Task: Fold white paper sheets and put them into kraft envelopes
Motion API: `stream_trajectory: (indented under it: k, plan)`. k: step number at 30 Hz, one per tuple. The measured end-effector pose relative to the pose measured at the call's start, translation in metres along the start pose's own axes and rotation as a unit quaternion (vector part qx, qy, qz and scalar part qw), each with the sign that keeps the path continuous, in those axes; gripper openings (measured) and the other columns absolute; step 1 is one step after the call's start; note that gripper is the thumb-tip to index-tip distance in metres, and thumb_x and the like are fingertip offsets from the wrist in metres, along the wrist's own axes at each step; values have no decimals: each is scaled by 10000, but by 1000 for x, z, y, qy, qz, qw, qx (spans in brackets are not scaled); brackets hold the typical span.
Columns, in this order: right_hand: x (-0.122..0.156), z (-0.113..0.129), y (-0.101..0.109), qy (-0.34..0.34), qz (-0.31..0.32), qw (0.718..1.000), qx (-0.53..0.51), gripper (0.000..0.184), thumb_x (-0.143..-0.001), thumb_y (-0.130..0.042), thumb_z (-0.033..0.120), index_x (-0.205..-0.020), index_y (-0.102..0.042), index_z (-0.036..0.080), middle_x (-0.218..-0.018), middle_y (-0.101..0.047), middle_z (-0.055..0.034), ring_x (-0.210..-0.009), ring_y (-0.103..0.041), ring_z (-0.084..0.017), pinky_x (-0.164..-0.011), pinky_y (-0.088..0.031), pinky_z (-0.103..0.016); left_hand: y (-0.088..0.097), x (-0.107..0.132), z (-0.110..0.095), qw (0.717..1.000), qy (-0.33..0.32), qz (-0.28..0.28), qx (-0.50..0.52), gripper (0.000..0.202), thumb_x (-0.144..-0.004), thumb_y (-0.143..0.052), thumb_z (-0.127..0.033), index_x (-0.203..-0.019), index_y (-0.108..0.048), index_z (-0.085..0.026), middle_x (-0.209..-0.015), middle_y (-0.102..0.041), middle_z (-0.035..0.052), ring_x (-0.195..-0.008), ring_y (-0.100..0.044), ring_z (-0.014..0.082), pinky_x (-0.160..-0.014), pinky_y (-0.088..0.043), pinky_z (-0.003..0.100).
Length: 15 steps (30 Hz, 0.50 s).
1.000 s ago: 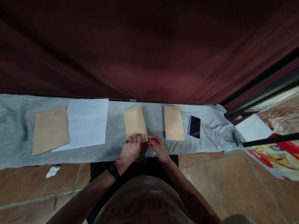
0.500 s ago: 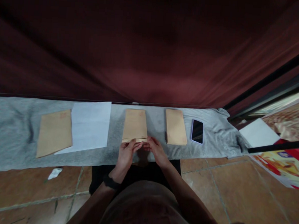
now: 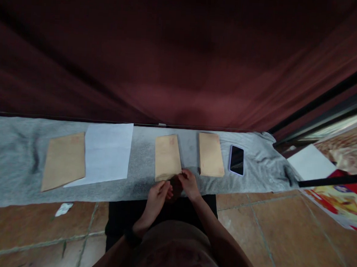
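Note:
In the head view, a brown paper envelope [image 3: 168, 157] lies slightly askew on the grey cloth, its reddish print near the far right corner. My right hand [image 3: 189, 184] pinches its near right corner between thumb and fingers. At the near edge, my left hand [image 3: 157, 196] is closed, thumb and curled fingertips against the paper; its contact is partly hidden. To the right lies a thick stack of brown envelopes [image 3: 211, 155]. Over on the left, another brown envelope [image 3: 64, 161] overlaps a sheet of white paper [image 3: 108, 151].
A phone [image 3: 236, 160] with a pale purple edge lies right of the stack. Grey cloth [image 3: 140, 159] covers the narrow surface, with a dark red curtain [image 3: 182, 69] behind it. Black bars [image 3: 333, 181] and a colourful printed box [image 3: 340, 200] stand at the right.
The middle envelope has turned and shifted to the right and nearer to me. Both hands have moved with it, and its near edge, raised before, now looks flatter.

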State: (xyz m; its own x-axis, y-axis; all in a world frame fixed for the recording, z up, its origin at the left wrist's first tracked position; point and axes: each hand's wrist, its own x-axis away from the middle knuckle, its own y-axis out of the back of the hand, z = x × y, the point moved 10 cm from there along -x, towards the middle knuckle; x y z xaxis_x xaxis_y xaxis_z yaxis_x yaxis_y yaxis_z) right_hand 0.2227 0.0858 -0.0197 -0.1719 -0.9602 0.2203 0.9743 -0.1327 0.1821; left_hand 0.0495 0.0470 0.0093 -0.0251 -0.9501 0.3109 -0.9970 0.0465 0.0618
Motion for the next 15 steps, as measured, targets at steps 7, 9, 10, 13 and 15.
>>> stream_trajectory:
  k: [7, 9, 10, 13, 15]
  plan:
    - [12, -7, 3, -44, 15, 997, 55, 244, -878, -529, 262, -1093, -636, 220, -693, -691, 27, -585, -672, -177, -544, -560, -272, -42, 9, -35, 769, -358, 52, -527, 576, -1007, -472, -270, -1566, -440, -135, -1640, -443, 152, -1562, -346, 275, -1291, -297, 501]
    - [19, 3, 9, -10, -1, 989, 144, 317, -922, -528, 240, -1223, -622, 206, -760, -727, -10, -626, -695, -197, -615, -588, -309, -43, 8, -25, 745, -365, 64, -554, 630, -1013, -488, -325, -1602, -381, -128, -1652, -420, 159, -1569, -328, 279, -1295, -288, 495]
    - [23, 12, 13, 25, -16, 978, 205, 346, -941, -531, 229, -1275, -616, 195, -844, -752, -50, -702, -720, -218, -692, -604, -340, -42, 8, -21, 742, -367, 68, -557, 655, -1016, -494, -358, -1613, -360, -125, -1658, -406, 165, -1572, -321, 284, -1296, -284, 497]
    - [39, 42, 9, 155, -30, 926, 343, 369, -1001, -505, 214, -1346, -631, 173, -1129, -748, -157, -1017, -725, -289, -946, -577, -436, -40, 9, -15, 743, -371, 74, -553, 691, -1020, -485, -393, -1630, -320, -114, -1667, -380, 180, -1574, -314, 293, -1296, -280, 501]
    - [52, 52, -6, 236, 8, 896, 375, 406, -1032, -470, 215, -1410, -614, 176, -1289, -710, -163, -1200, -667, -288, -1076, -520, -448, -39, 9, -13, 743, -372, 75, -552, 673, -1024, -447, -347, -1635, -303, -105, -1668, -376, 180, -1574, -311, 285, -1296, -280, 497]
